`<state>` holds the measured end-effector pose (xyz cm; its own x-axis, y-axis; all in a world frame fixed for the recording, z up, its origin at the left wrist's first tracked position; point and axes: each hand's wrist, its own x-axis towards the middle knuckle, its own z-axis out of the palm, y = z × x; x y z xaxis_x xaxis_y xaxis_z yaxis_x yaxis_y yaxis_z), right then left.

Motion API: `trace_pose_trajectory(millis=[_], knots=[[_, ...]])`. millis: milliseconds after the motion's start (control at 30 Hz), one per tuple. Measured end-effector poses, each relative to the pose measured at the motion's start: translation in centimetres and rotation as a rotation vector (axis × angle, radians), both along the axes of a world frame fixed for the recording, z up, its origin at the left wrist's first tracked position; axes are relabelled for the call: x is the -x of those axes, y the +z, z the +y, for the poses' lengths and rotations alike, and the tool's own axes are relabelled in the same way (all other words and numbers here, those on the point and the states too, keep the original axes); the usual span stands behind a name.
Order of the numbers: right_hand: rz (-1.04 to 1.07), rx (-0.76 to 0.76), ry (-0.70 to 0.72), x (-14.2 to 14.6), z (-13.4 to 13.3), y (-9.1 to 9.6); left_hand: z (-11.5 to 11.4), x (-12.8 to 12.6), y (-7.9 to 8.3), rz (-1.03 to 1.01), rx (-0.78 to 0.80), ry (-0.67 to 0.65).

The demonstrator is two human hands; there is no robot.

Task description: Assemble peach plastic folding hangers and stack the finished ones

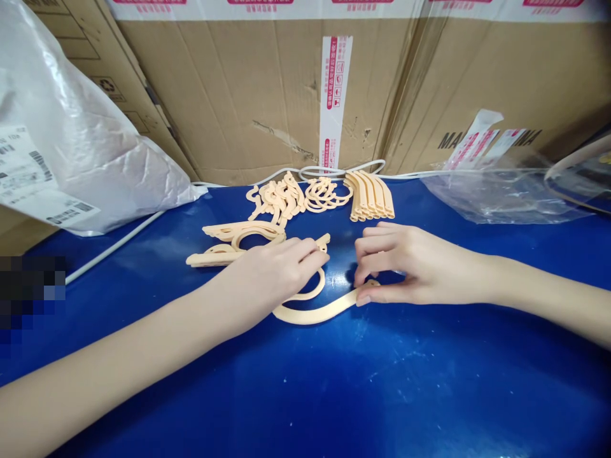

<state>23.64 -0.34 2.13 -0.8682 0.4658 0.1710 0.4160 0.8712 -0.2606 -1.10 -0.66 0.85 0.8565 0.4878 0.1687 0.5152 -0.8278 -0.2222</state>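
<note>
On the blue table (pixel 334 394) lies a curved cream plastic strip (pixel 315 313). My right hand (pixel 410 264) pinches its right end between thumb and fingers. My left hand (pixel 277 270) rests knuckles-up over its left end and over a cream hook-shaped piece (pixel 310 294), fingers curled on them. Just left of that hand lies an assembled cream hanger-like part (pixel 233 242). Behind the hands sit three small heaps: hooked pieces (pixel 277 198), ring-like pieces (pixel 324 194) and a neat stack of curved strips (pixel 372 196).
Large cardboard boxes (pixel 248 95) wall off the back. A white plastic bag with labels (pixel 71 152) lies at the left, a clear plastic bag (pixel 496 194) at the right. A white cable (pixel 119 242) runs along the table's back and left.
</note>
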Motion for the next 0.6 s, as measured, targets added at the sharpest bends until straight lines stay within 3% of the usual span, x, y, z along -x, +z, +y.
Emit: trace_pose_trajectory(millis=[133,267,433,600], knots=[[-0.023,-0.119,-0.143,-1.0,1.0,0.8,0.1,0.2,0.1,0.082,-0.214,-0.103],[-0.174,-0.258,-0.243,-1.9,1.8,0.9,0.3,0.3,0.1,0.066,-0.280,-0.164],[-0.184,-0.158,-0.288,-2.0,1.9,0.4,0.6,0.7,0.0,0.058,-0.244,-0.169],[-0.129,-0.081,-0.316,-1.7,1.6,0.1,0.2,0.4,0.3,-0.020,-0.122,-0.075]])
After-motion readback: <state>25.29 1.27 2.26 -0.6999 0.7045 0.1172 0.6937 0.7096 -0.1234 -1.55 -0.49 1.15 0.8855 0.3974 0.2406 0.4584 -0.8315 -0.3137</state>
